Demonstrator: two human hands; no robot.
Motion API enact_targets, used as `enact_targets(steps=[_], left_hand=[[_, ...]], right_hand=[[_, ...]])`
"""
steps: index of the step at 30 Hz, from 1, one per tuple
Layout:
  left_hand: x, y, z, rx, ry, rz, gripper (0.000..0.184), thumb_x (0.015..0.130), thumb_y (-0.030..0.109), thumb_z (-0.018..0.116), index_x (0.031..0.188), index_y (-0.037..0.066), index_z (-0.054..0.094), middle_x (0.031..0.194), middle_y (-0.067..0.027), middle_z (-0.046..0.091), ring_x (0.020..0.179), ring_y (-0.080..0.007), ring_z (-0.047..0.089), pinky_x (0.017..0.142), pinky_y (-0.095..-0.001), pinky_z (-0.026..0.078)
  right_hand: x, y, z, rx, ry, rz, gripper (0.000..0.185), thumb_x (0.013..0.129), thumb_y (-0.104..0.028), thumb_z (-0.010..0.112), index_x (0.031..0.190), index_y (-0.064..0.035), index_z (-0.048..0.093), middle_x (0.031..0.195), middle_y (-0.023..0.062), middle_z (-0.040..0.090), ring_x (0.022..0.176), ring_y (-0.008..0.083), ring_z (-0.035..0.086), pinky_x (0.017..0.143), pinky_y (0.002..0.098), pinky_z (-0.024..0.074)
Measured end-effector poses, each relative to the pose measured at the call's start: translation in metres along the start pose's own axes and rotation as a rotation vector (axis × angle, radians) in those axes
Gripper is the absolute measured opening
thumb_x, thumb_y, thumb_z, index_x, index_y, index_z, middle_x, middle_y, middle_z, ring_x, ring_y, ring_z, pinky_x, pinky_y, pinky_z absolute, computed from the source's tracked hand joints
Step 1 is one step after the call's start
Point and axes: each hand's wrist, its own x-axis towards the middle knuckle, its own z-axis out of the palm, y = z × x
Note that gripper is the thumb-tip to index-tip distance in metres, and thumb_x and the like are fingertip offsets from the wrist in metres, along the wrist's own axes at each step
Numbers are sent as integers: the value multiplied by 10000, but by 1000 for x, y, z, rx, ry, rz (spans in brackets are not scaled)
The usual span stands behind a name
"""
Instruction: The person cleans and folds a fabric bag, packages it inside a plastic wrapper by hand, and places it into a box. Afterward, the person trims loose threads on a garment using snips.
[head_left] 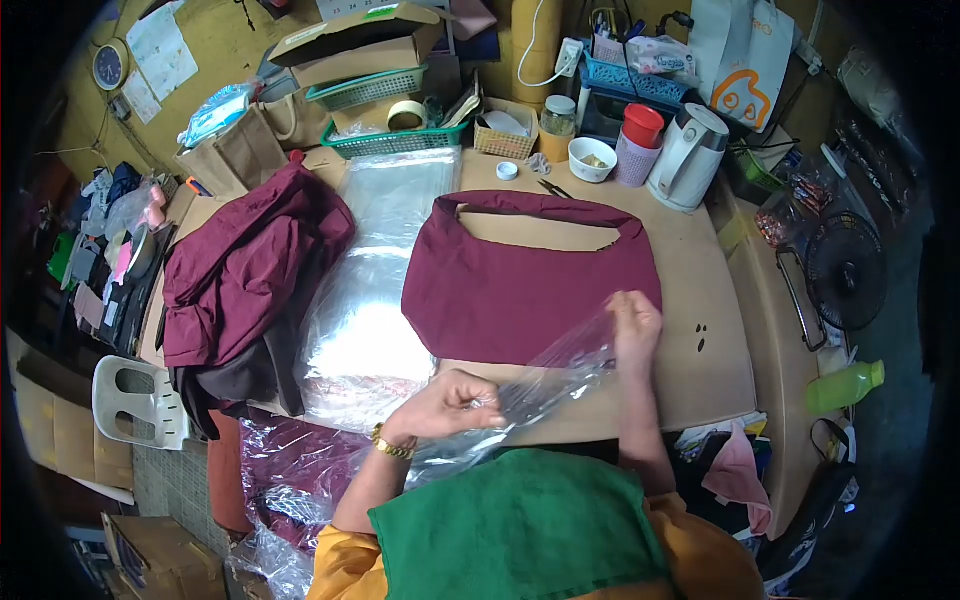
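A clear plastic bag stretches between my two hands at the table's near edge. My left hand, with a gold watch on the wrist, is closed on its lower left end. Higher and to the right, my right hand pinches the other end, in front of the maroon bag's lower right corner. The maroon cloth shoulder bag lies flat just beyond, its strap loop toward the back. Left of it lies a stack of clear plastic bags. A pile of maroon and dark cloth bags sits farther left.
Along the back stand green baskets, a glass jar, a white bowl, a red-lidded container and a white kettle. Scissors lie behind the maroon bag. A white plastic chair is at the left, a fan at the right.
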Motion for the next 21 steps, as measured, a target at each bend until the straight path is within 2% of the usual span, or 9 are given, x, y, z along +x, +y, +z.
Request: enact_targets(steps=[4, 7, 8, 10, 13, 15, 17, 19, 21], left_hand=[[-24, -12, -22, 4, -233, 9, 240, 852, 164, 767, 760, 0, 618, 898, -11, 531, 825, -101, 480, 711, -280, 381], [-47, -15, -29, -86, -37, 130, 269, 900, 214, 701, 738, 13, 625, 1030, -76, 535, 952, -169, 504, 832, -324, 410], [-43, -15, -31, -87, -39, 130, 269, 900, 214, 701, 738, 13, 625, 1030, -76, 535, 952, -169, 504, 832, -324, 410], [-33, -15, -36, -181, 231, 622, 397, 966, 327, 581, 682, 49, 588, 1069, -100, 527, 1019, -211, 489, 883, -360, 402], [-40, -11, -53, -865, 449, 679, 393, 1007, 370, 484, 727, 99, 536, 962, -67, 544, 992, -189, 515, 880, -338, 413], [-45, -12, -75, -1004, 183, 589, 346, 1003, 350, 517, 785, 86, 571, 920, -42, 570, 921, -156, 536, 841, -317, 429], [-52, -15, -81, -1130, -94, 486, 305, 1000, 329, 551, 843, 74, 605, 878, -16, 596, 850, -123, 556, 801, -296, 445], [-60, -8, -75, 177, 143, -108, 252, 953, 289, 656, 969, 38, 654, 843, 16, 641, 732, -76, 552, 726, -258, 457], [-55, -15, -71, 222, 105, -284, 298, 909, 234, 709, 1063, -12, 642, 910, -10, 663, 799, -83, 566, 765, -260, 464]], right_hand=[[25, 1, -31, 187, 61, -154, 215, 1000, -218, 563, 867, -60, 624, 718, -29, 583, 634, 60, 505, 601, 223, 406], [32, -12, -46, 667, 531, 203, 204, 1016, -281, 544, 960, -94, 606, 732, -5, 589, 617, 78, 523, 599, 230, 432], [33, 16, -74, 651, 246, 165, 209, 1018, -304, 542, 1002, -102, 588, 728, 1, 588, 614, 82, 526, 605, 241, 446], [24, 3, -73, 606, -135, 236, 241, 1016, -282, 538, 913, -73, 599, 702, 0, 583, 594, 91, 514, 598, 261, 451], [3, -21, -46, 173, -602, -225, 249, 973, -167, 566, 767, -34, 607, 656, -19, 567, 579, 84, 500, 580, 252, 435], [-11, -48, -42, -182, -1185, 116, 236, 903, -44, 583, 669, -17, 599, 687, 13, 583, 592, 96, 514, 581, 254, 427], [0, -18, -51, 224, -769, 138, 237, 952, -89, 568, 721, -40, 600, 747, 59, 598, 625, 114, 545, 578, 265, 453], [12, -16, -41, 650, -267, 127, 303, 999, -235, 551, 750, -62, 550, 752, 60, 593, 620, 111, 538, 529, 252, 442], [15, 0, -50, 734, -311, 223, 229, 1002, -262, 542, 871, -75, 526, 666, 18, 533, 591, 93, 516, 519, 227, 401]])
